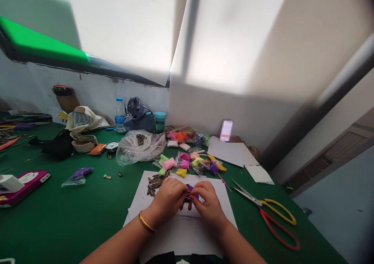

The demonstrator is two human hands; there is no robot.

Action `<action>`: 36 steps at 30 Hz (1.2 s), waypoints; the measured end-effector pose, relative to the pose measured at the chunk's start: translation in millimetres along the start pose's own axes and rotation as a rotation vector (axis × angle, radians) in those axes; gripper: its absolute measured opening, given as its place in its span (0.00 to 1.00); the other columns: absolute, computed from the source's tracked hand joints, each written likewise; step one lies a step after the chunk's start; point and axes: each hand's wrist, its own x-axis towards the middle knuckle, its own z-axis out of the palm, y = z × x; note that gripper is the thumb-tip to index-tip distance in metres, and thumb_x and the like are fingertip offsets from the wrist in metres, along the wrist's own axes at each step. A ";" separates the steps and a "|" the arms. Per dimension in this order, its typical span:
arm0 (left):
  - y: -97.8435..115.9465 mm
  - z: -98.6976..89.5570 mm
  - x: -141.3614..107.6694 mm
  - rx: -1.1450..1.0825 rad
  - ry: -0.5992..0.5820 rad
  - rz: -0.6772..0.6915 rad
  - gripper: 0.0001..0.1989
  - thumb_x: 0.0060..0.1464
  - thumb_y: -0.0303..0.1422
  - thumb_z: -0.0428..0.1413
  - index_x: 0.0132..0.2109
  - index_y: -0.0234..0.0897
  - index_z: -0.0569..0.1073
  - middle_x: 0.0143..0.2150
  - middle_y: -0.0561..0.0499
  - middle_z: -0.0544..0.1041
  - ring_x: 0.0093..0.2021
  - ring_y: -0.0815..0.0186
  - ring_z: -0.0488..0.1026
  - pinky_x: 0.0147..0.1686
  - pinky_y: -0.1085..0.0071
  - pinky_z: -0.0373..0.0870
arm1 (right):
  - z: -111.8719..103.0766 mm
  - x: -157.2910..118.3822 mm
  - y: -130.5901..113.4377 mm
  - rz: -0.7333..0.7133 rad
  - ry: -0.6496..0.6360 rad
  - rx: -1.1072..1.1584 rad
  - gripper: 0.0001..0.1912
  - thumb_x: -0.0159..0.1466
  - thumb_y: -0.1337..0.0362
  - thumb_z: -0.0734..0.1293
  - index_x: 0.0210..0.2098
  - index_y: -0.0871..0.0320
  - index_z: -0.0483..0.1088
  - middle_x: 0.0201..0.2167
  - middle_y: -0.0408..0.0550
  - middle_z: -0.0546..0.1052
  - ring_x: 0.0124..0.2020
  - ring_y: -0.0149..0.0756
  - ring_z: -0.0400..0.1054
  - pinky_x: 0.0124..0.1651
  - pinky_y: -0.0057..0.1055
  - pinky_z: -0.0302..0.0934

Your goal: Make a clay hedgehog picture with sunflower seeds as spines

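Over white paper sheets (178, 238), my two hands meet around a small purple piece (194, 192) that looks like clay, with dark seed-like bits at its lower edge. My left hand (172, 196), with a gold bracelet on the wrist, has its fingers pinched together at the piece's left side. Thumb and index finger of my right hand (208, 201) pinch its right side. Sunflower seeds (154, 183) lie in a pile on the paper, left of my left hand. A yellow lump (181, 172) rests just beyond my hands, near pink lumps (168, 163) and other coloured ones.
Large scissors (261, 203) lie partly opened on the green table (87, 225) at right. Further back are a plastic bag (140, 149), a water bottle (119, 116), a lidded cup (160, 122) and a propped phone (226, 130). A magenta case (29, 184) lies left.
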 end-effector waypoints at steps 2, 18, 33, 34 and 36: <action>2.5 2.5 -0.7 -0.026 0.014 -0.002 0.04 0.61 0.26 0.54 0.37 0.38 0.72 0.33 0.51 0.77 0.37 0.63 0.71 0.42 0.65 0.62 | -0.7 0.3 0.9 0.013 0.022 0.024 0.03 0.64 0.62 0.68 0.34 0.53 0.74 0.37 0.47 0.74 0.43 0.42 0.66 0.48 0.39 0.60; -20.1 0.3 -2.6 0.051 0.003 -0.196 0.12 0.60 0.24 0.52 0.48 0.40 0.74 0.43 0.47 0.79 0.45 0.59 0.74 0.45 0.63 0.66 | -7.2 5.1 13.6 0.282 0.044 -0.023 0.04 0.60 0.65 0.66 0.28 0.53 0.71 0.38 0.47 0.75 0.47 0.44 0.66 0.51 0.38 0.59; -23.4 -3.6 0.9 0.161 -0.224 -0.393 0.15 0.61 0.25 0.49 0.50 0.39 0.75 0.39 0.48 0.80 0.40 0.61 0.75 0.40 0.67 0.65 | 7.0 8.9 20.8 0.265 -0.018 -0.099 0.06 0.60 0.67 0.67 0.27 0.54 0.74 0.39 0.49 0.76 0.45 0.45 0.66 0.49 0.41 0.61; -23.5 -3.7 1.0 0.160 -0.226 -0.395 0.15 0.61 0.25 0.49 0.50 0.39 0.75 0.39 0.47 0.81 0.40 0.61 0.75 0.40 0.66 0.65 | 7.4 8.9 21.3 0.255 -0.020 -0.106 0.06 0.59 0.67 0.67 0.26 0.53 0.74 0.38 0.49 0.76 0.45 0.46 0.67 0.48 0.41 0.61; -23.5 -3.7 1.3 0.162 -0.230 -0.402 0.15 0.61 0.25 0.49 0.50 0.39 0.75 0.39 0.47 0.81 0.40 0.61 0.75 0.40 0.66 0.66 | 7.8 9.1 21.8 0.230 -0.022 -0.124 0.07 0.59 0.68 0.67 0.26 0.53 0.73 0.38 0.49 0.76 0.44 0.45 0.67 0.47 0.41 0.62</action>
